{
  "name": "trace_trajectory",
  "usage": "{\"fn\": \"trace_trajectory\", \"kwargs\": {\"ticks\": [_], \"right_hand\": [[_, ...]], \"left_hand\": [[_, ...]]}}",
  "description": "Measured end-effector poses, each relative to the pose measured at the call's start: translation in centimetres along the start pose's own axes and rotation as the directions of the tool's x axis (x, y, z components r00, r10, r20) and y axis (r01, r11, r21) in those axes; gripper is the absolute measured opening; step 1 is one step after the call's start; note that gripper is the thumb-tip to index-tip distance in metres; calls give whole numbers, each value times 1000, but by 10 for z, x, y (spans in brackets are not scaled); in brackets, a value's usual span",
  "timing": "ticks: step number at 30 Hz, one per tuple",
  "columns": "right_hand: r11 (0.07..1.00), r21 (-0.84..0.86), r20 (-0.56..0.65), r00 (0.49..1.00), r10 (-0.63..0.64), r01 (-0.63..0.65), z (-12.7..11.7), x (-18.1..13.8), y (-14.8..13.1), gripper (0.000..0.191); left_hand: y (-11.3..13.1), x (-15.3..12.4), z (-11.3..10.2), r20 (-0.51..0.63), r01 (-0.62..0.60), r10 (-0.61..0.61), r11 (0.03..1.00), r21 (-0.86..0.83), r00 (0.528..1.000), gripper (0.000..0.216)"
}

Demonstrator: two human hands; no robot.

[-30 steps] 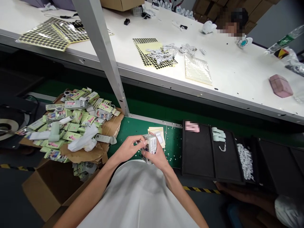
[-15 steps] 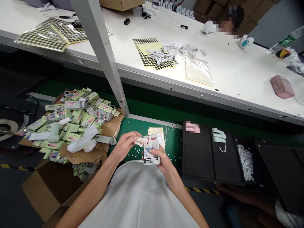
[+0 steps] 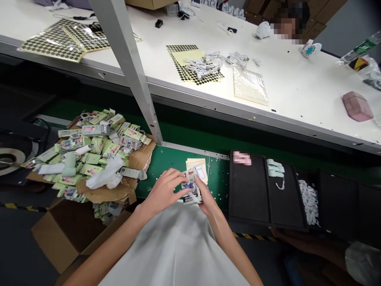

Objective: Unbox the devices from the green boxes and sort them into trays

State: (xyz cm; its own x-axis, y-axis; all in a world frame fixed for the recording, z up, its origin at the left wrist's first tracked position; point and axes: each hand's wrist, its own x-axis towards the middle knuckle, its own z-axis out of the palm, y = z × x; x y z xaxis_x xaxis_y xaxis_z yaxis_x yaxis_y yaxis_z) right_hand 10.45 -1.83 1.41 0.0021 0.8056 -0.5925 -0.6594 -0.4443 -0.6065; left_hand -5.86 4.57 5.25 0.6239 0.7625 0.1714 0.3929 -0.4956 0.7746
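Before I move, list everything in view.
Box: one, grey and white, in right hand
Papers: several, cream, on bench
Bench: one, green, below hands
Heaped boxes: many, mostly green, at left
Carton: one, brown, below heaped boxes
Trays: several, black, right of bench
Pieces: several, mint, on a tray
Parts: many, white, among trays
Table: one, white, across top
Post: one, grey, before table
Dot sheets: several, black on yellow, on table
Cables: several, white, on table
Gadgets: several, white, table's far side
Bottle: one, clear, table's right
Block: one, pink, table's right
Co-worker: one, blurred, behind table
Co-worker's sleeve: one, pale, lower right
Left hand: one, bare, at box
Right hand: one, bare, grip on box
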Motion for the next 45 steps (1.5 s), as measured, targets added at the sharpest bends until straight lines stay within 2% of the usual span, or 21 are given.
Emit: {"fn": "trace_trajectory", "kwargs": {"ticks": [2,4,8,12,17,22,24,27,30,35,41,45], "right_hand": [[998,-54,-2,1000,-19,19,0,-1,0,49],[994,-106,-8,1000,-13,12,1,-3,0,51],[986,-167,-35,999,-26,20,4,-4,2,54],[977,-206,-33,997,-66,57,5,0,7,53],[976,-214,-68,996,-53,37,5,5,7,56],[980,-198,-105,994,6,-27,3,1,1,58],[983,-175,-106,994,33,-51,3,-1,-1,58],[985,-162,-103,994,34,-51,2,-2,-2,59],[984,-176,-94,995,22,-39,4,-1,-2,60],[969,-247,-79,996,-48,27,5,2,0,58],[928,-357,-56,990,-132,103,8,4,2,55],[936,-339,-69,990,-121,91,6,7,1,55]], "left_hand": [[-7,0,2,103,26,-24,999,-25,994,11],[-15,1,2,157,40,-34,998,-40,987,12],[-22,1,-3,246,30,-30,1000,5,969,14],[-19,1,-5,295,-20,-9,995,94,955,17],[-19,-1,4,263,-83,41,985,151,964,23],[-32,-4,7,74,10,-22,987,161,997,23],[-35,-4,4,38,26,-31,993,117,999,22],[-33,-4,0,77,0,-3,999,35,997,20],[-28,-3,0,156,-20,15,999,28,988,20],[-27,-3,2,247,-57,31,993,100,969,18],[-27,-4,9,269,-94,19,959,269,963,23],[-17,1,8,269,-45,-36,956,288,963,24]]}}
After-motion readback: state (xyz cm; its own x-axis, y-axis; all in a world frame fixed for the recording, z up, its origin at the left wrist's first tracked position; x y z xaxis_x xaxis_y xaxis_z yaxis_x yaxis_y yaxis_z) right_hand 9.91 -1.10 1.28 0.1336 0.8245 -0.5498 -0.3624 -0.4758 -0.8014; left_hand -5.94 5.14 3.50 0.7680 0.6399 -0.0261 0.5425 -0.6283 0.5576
